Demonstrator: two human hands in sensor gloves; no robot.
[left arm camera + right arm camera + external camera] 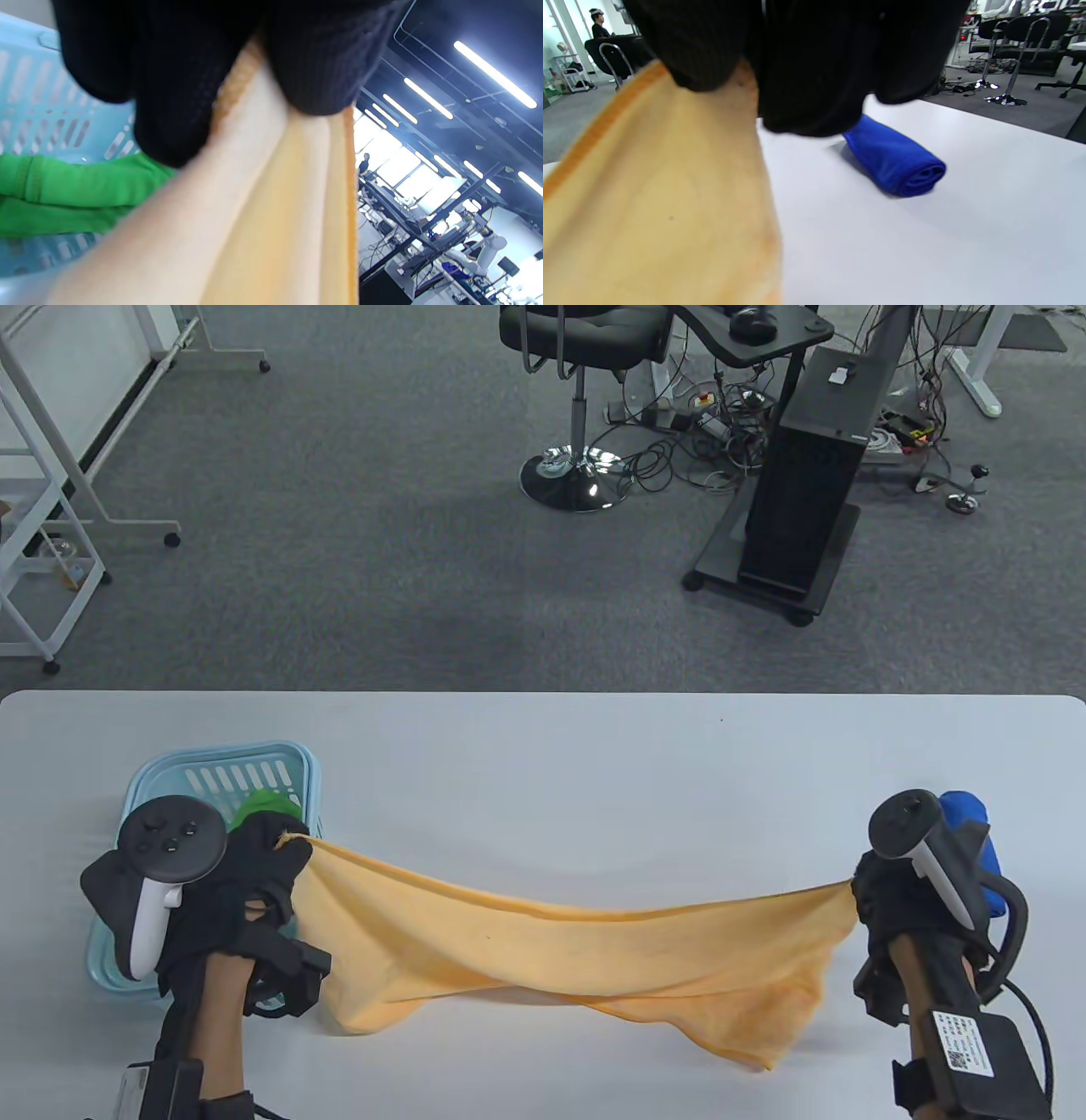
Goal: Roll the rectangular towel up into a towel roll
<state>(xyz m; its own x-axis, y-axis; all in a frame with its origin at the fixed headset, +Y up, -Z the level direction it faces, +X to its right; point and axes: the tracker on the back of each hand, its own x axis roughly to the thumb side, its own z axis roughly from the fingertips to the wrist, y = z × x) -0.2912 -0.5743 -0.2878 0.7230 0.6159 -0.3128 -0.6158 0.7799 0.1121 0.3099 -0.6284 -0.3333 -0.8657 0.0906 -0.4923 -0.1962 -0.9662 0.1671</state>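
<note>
An orange rectangular towel (577, 959) hangs stretched between my two hands above the white table (543, 763), its lower part drooping onto the tabletop. My left hand (267, 865) pinches the towel's left corner over the basket; in the left wrist view the gloved fingers (178, 84) clamp the orange towel (271, 220). My right hand (874, 895) pinches the right corner; in the right wrist view its fingers (806, 63) hold the orange towel (653, 203) from above.
A light blue plastic basket (216, 768) with a green towel (263, 806) in it stands at the left, under my left hand. A rolled blue towel (895, 159) lies on the table by my right hand. An office chair and a black stand are on the floor beyond.
</note>
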